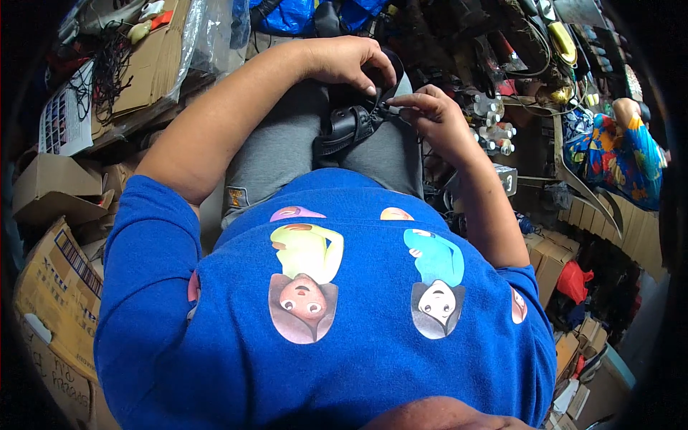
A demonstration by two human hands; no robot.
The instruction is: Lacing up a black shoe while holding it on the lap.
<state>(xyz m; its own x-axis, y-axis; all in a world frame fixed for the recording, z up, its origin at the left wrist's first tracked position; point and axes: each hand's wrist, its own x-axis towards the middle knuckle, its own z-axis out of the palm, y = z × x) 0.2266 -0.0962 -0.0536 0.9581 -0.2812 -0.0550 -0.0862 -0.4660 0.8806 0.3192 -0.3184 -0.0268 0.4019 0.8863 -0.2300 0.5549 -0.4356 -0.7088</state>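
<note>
Black leather sandal (349,127) lying on the lap, on the grey trousers (279,154). Left hand (349,61) curled narrow just above the sandal, gripping its strap. Right hand (432,115) just right of the sandal, fingertips pinched on the strap end. Cardboard boxes (57,287) far left of the sandal.

Glossy black leather on soft grey cloth

The strap (349,126) looks like smooth, shiny leather; the trousers (281,152) are matt knit cloth; the boxes (56,279) are rough brown cardboard.
</note>
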